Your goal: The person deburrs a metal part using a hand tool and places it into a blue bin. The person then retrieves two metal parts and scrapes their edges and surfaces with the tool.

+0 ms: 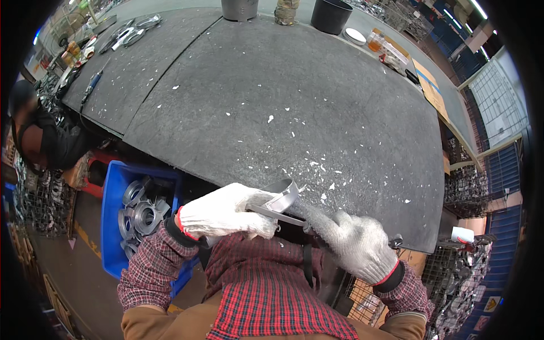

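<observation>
My left hand [229, 212], in a white knit glove, is closed around a silvery metal part [283, 196] with a curved, ring-like wall, tilted up at the table's near edge. A narrow flat metal strip [277, 215] runs below the ring from my left fingers toward my right hand; whether it belongs to the part or is a tool, I cannot tell. My right hand [362, 243], gloved and dusted grey, is closed beside the part, its forefinger stretched along toward it. Something dark shows under those fingers, mostly hidden.
White chips [323, 196] lie scattered over the dark tabletop [226, 85]. A blue bin [113, 209] with several metal rings [146, 218] stands left, below table height. Along the far edge are a grey bucket [239, 8] and black bucket [330, 16]. Another person [45, 136] is at far left.
</observation>
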Available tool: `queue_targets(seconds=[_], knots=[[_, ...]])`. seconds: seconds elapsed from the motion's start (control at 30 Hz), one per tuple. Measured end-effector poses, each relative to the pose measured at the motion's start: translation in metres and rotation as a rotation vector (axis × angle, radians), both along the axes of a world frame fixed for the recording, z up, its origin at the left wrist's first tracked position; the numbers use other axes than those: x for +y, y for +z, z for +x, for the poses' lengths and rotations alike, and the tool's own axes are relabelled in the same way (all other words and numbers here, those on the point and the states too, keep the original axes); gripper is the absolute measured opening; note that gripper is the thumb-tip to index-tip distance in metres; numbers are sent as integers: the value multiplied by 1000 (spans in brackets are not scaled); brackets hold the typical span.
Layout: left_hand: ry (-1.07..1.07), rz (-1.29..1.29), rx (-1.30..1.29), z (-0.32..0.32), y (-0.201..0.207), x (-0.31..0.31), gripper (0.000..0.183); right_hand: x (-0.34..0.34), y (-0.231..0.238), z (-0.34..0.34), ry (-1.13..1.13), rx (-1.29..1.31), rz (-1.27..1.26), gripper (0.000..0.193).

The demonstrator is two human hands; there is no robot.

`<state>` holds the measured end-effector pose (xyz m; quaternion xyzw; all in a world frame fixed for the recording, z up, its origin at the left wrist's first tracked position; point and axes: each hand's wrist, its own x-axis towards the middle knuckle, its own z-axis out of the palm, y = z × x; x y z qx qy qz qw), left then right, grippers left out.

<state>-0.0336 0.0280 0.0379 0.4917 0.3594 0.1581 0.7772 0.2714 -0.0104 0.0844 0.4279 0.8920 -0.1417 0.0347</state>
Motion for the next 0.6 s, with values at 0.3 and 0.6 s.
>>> queue_targets(seconds=[0.3, 0.6], knots=[[163, 735, 242, 4, -6, -21, 65, 29, -24, 23, -49, 375, -772, 69], [317, 836, 365, 5, -24, -31, 67, 17, -30, 10, -56, 407, -466, 61]])
